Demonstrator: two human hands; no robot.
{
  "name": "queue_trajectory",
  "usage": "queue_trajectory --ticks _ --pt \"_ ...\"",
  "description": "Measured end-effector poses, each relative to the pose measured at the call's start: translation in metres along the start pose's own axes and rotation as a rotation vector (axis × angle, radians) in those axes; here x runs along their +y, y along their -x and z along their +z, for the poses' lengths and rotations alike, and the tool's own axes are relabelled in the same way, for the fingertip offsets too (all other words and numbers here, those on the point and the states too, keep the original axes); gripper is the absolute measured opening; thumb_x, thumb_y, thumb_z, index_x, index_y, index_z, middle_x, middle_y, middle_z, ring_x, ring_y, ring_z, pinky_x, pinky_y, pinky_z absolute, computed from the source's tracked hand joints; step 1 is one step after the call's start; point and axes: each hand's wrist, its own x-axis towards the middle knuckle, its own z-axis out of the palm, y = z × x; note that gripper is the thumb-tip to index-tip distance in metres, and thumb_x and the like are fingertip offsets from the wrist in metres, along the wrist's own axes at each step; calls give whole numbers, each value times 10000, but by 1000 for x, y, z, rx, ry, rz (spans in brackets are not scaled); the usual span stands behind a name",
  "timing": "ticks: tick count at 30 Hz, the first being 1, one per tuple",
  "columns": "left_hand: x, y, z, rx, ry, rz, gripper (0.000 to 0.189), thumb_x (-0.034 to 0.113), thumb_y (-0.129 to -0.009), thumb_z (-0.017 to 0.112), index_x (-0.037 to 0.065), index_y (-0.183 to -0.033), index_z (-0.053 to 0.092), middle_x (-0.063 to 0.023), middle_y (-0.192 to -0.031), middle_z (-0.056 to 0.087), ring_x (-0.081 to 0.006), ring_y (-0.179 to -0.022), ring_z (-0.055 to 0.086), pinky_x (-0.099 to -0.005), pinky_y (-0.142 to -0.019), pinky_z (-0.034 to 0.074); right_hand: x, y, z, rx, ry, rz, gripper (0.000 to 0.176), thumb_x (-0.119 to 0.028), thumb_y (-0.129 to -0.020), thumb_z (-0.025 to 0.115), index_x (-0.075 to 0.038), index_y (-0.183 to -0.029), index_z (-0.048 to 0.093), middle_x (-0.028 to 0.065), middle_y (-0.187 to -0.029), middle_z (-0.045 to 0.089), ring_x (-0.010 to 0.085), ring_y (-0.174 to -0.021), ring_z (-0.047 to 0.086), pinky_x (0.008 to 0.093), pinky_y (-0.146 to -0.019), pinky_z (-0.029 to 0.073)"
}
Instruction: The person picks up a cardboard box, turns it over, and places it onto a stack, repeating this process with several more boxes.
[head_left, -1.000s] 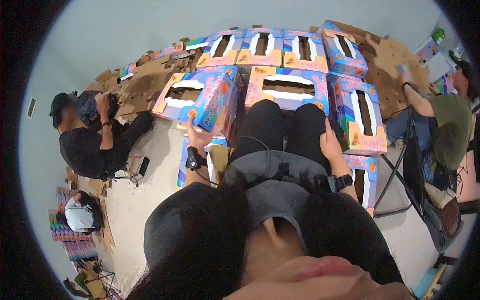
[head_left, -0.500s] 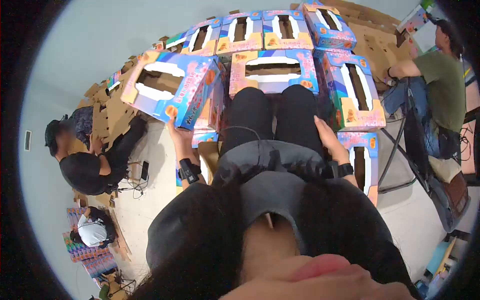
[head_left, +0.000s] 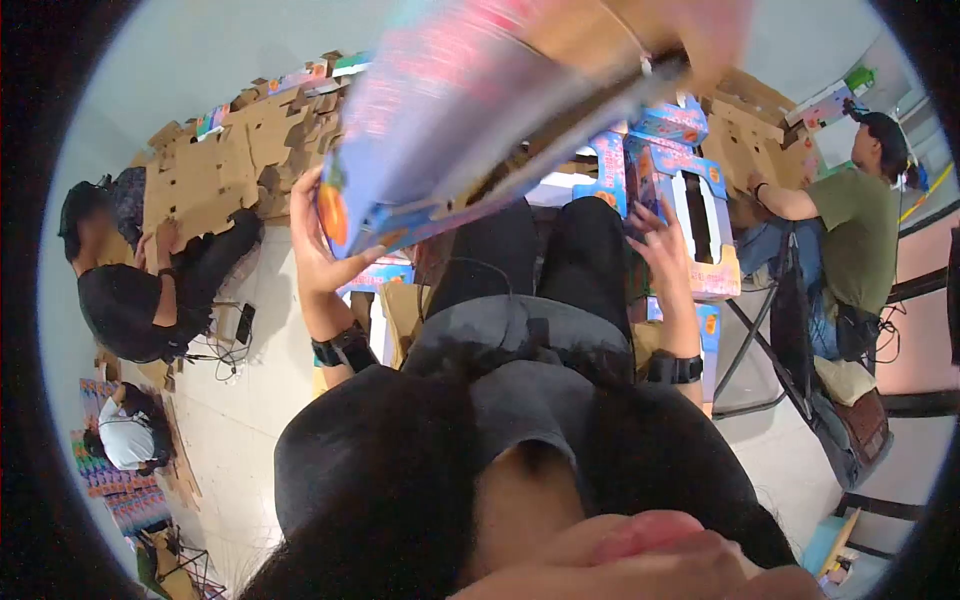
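Note:
A printed blue-and-pink cardboard box (head_left: 430, 150) is raised and tilted close to the camera, partly blurred, with a dark cut-out opening on one face. My left hand (head_left: 325, 245) grips its lower left corner, thumb beneath and fingers up the side. My right hand (head_left: 662, 250) holds nothing; its fingers are spread beside my knee, close to another printed box (head_left: 717, 280) with a white-edged opening. Between them, a further box (head_left: 608, 165) shows only in part behind the raised one. Below my left hand, another box (head_left: 385, 273) peeks out.
Flattened brown cardboard (head_left: 200, 165) lies along the left and back. A seated person (head_left: 125, 290) is at left, another (head_left: 860, 210) at right beside a black folding frame (head_left: 755, 345). Farther off at lower left, a person in white (head_left: 128, 440) sits near stacked printed boxes (head_left: 130, 505).
The box in my left hand has risen and swung rightward toward the camera, now covering the back row of boxes. My right hand has lifted slightly and its fingers have spread.

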Motion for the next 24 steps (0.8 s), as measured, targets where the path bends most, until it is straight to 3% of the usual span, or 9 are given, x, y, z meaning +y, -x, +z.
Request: queue_trajectory --ticks 1,2,5,8,9,12,17,20,24 --pt "8 -5 -2 -85 -32 29 942 252 -512 833 32 -1325 413 -113 -1194 538 -239 -1152 502 -372 -1007 375 -5 -9 5 187 -294 207 592 -311 -938 507 -93 -1447 298 165 -1395 428 285 -1262 431 453 -991 402" --pt "19 -12 -2 -196 -175 71 930 239 -489 835 36 -1307 440 -116 -1191 543 -253 -1144 506 -376 -1003 374 -5 -3 -6 87 -510 125 602 -380 -929 479 -92 -1432 317 156 -1381 445 306 -1265 432 489 -999 386" --pt "59 -34 1 -450 -461 154 869 166 -415 827 63 -1230 543 -128 -1183 556 -319 -1104 516 -396 -994 366 6 1 -35 577 -702 335 562 -437 -939 419 -96 -1383 378 130 -1369 442 272 -1268 424 497 -1036 350" --pt "83 -50 -1 -610 -547 171 897 149 -413 813 47 -1252 513 -119 -1177 527 -273 -1124 504 -367 -1005 357 33 21 -67 639 -834 228 573 -578 -872 438 -154 -1252 499 66 -1234 552 298 -1146 517 526 -940 428" --pt "89 -55 -2 -650 -601 146 911 166 -438 818 48 -1282 496 -128 -1221 517 -275 -1150 494 -379 -1019 348 32 23 -71 535 -830 165 615 -530 -924 393 -105 -1369 409 73 -1393 444 264 -1259 430 452 -1052 345" --pt "70 -61 -3 -638 -446 167 913 172 -460 829 48 -1301 495 -146 -1295 486 -293 -1213 465 -394 -1057 315 22 35 -79 613 -648 220 581 -561 -868 435 -145 -1267 506 97 -1244 552 299 -1133 530 524 -950 417" --pt "31 -54 9 -320 -70 87 1328 314 -574 885 141 -1506 -45 -204 -1441 339 -342 -1302 400 -460 -1062 354 14 12 -82 236 -666 100 573 -510 -921 395 -63 -1263 504 114 -1239 565 291 -1169 499 478 -1042 318" --pt "0 -57 9 -276 31 130 1320 246 -569 890 142 -1508 -31 -211 -1444 332 -326 -1293 416 -449 -1064 353 16 -15 -64 283 -531 120 641 -529 -917 431 -65 -1360 417 90 -1327 503 284 -1222 468 440 -1079 297" --pt "-57 -30 7 -247 -40 -264 1147 191 -686 838 122 -1502 34 -157 -1368 427 -256 -1259 439 -409 -1023 388 13 -37 -58 280 -461 91 663 -457 -913 489 -67 -1421 317 83 -1404 417 267 -1288 407 415 -1068 323"
